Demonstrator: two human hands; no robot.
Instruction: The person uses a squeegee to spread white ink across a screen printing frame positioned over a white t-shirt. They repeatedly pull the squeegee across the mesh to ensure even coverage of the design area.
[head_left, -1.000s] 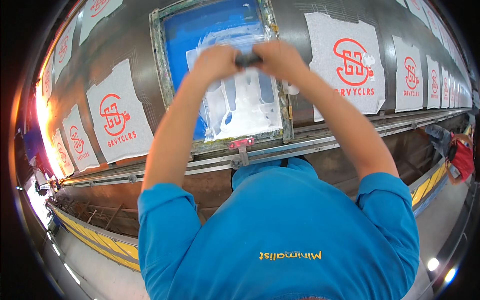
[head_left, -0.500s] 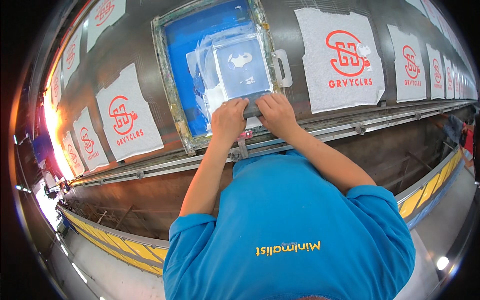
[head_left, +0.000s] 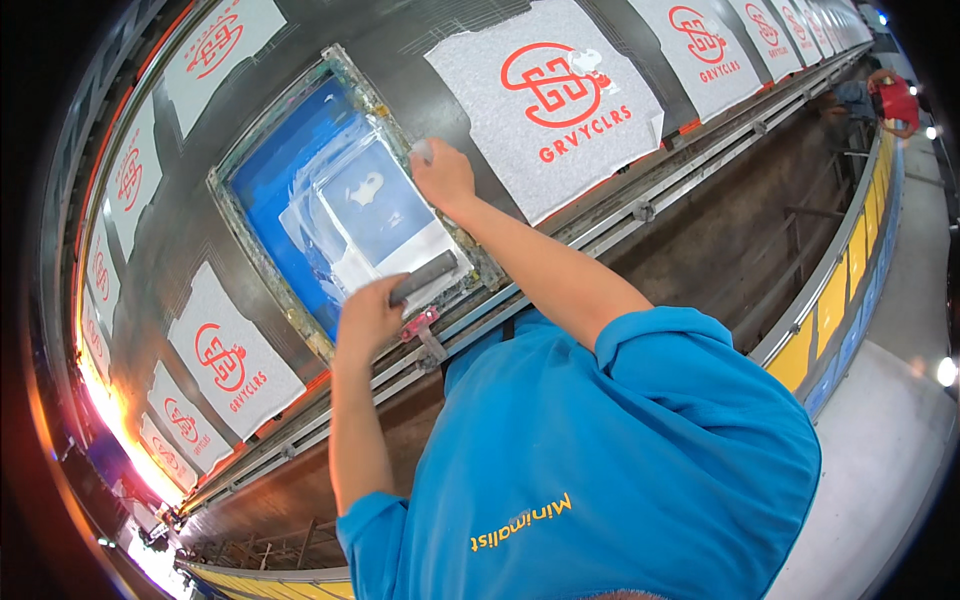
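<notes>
A printing screen with a worn, paint-stained frame (head_left: pixel 268 268) lies on the long dark table. Its mesh (head_left: pixel 285 165) is blue, with a pale rectangle inside that bears a white figure (head_left: pixel 366 189). My left hand (head_left: pixel 370 315) is closed around one end of a dark grey squeegee (head_left: pixel 432 276), which rests over the screen's near end, where white ink shows. At the frame's right side, my right hand (head_left: pixel 445 178) grips a whitish handle (head_left: pixel 421 150), mostly covered by the fingers. Just right of it lies a white fabric piece (head_left: pixel 480 80) with a red print and a small white patch.
More printed white fabric pieces (head_left: pixel 255 385) lie along the table on both sides. A metal rail (head_left: pixel 600 232) with a pink-red clamp (head_left: pixel 420 322) runs along the near edge. Bright orange light glows at far left. Another person in red (head_left: pixel 893 103) stands at the far right.
My right hand has let go of the squeegee and taken hold of the handle on the frame's right side. The left hand keeps the squeegee. The whole view has turned.
</notes>
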